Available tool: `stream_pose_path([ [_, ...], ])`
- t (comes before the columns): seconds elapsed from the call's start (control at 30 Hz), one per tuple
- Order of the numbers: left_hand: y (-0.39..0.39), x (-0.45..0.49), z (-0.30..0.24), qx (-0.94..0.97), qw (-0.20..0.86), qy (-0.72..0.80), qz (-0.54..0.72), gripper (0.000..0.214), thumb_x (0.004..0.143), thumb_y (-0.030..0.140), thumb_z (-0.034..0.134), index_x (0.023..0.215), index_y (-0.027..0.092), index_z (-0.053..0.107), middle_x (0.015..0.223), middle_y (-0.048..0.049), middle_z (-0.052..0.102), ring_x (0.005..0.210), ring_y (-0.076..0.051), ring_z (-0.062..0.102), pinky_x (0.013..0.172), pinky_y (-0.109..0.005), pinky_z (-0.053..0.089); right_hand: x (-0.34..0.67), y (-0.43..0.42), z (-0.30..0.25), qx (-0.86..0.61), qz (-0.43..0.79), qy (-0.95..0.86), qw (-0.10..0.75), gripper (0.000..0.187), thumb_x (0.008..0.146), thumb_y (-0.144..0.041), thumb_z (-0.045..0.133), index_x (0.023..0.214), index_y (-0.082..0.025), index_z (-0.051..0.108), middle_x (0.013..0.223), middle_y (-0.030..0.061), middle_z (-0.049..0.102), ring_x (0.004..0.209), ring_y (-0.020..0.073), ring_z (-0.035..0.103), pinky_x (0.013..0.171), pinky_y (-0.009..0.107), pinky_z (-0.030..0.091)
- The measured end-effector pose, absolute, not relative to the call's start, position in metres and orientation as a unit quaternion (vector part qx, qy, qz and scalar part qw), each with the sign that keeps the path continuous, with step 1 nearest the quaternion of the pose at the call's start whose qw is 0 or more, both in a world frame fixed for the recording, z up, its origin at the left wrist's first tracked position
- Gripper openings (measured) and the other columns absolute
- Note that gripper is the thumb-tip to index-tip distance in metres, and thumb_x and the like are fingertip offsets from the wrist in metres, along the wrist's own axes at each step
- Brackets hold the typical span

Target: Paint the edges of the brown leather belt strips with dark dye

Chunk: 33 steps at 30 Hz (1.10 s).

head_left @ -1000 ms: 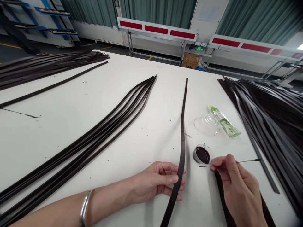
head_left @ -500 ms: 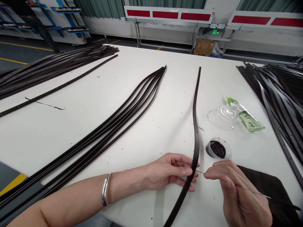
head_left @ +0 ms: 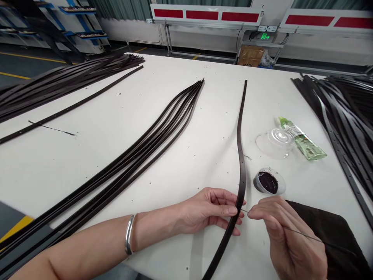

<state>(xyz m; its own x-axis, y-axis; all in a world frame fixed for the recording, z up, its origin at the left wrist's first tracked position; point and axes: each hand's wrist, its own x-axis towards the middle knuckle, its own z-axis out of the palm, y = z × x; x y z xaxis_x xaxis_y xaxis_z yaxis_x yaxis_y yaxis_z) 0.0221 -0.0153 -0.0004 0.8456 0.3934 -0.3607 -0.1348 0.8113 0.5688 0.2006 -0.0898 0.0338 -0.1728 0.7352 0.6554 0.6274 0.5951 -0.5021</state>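
Observation:
Between thumb and fingers, my left hand (head_left: pixel 217 212) pinches a long dark strap (head_left: pixel 241 175) that shows a row of small holes. The strap's far end lies on the white table (head_left: pixel 163 210); the held part is raised and turned toward its edge. My right hand (head_left: pixel 291 237) is closed around a thin metal rod (head_left: pixel 303 234), whose tip meets the strap's right edge beside my left thumb. Just beyond the right hand stands a small clear cup (head_left: pixel 280 186) with dark liquid (head_left: pixel 267 182) in it. A dark cloth (head_left: pixel 329 225) lies beneath and beside the right hand.
A bundle of dark straps (head_left: pixel 151 142) lies left of my hands. Larger strap piles rest at the far left (head_left: pixel 72 79) and right (head_left: pixel 344 116). Near the cup are a clear lid (head_left: pixel 275 143) and a green squeeze pouch (head_left: pixel 304 140). A person's legs (head_left: pixel 49 31) show at the far left.
My right hand has shifted slightly left, bringing the rod closer along the strap's edge. My left hand keeps its hold on the strap. The person in the background has moved their legs.

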Motion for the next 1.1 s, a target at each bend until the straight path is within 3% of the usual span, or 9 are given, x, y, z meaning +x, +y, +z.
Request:
stream_pose_path([
  [0.77, -0.0153, 0.0238, 0.0002, 0.279, 0.92, 0.235, 0.144, 0.033, 0.074, 0.026, 0.081, 0.104, 0.016, 0.072, 0.089, -0.0074, 0.069, 0.082, -0.017, 0.065, 0.081, -0.042, 0.058, 0.2018, -0.0922, 0.0282, -0.46, 0.068, -0.761, 0.451, 0.03, 0.087, 0.003, 0.041, 0.103, -0.016, 0.059, 0.079, 0.0046, 0.066, 0.077, 0.015, 0.061, 0.071, 0.031, 0.05],
  [1.1, -0.016, 0.0236, 0.0024, 0.282, 0.918, 0.236, 0.147, 0.03, 0.076, 0.023, 0.079, 0.104, 0.015, 0.071, 0.086, -0.007, 0.067, 0.081, -0.017, 0.065, 0.076, -0.038, 0.059, 0.2001, -0.0935, 0.0294, -0.464, 0.079, -0.757, 0.453, 0.029, 0.086, 0.004, 0.04, 0.097, -0.015, 0.059, 0.075, 0.0034, 0.065, 0.074, 0.0139, 0.061, 0.069, 0.03, 0.049],
])
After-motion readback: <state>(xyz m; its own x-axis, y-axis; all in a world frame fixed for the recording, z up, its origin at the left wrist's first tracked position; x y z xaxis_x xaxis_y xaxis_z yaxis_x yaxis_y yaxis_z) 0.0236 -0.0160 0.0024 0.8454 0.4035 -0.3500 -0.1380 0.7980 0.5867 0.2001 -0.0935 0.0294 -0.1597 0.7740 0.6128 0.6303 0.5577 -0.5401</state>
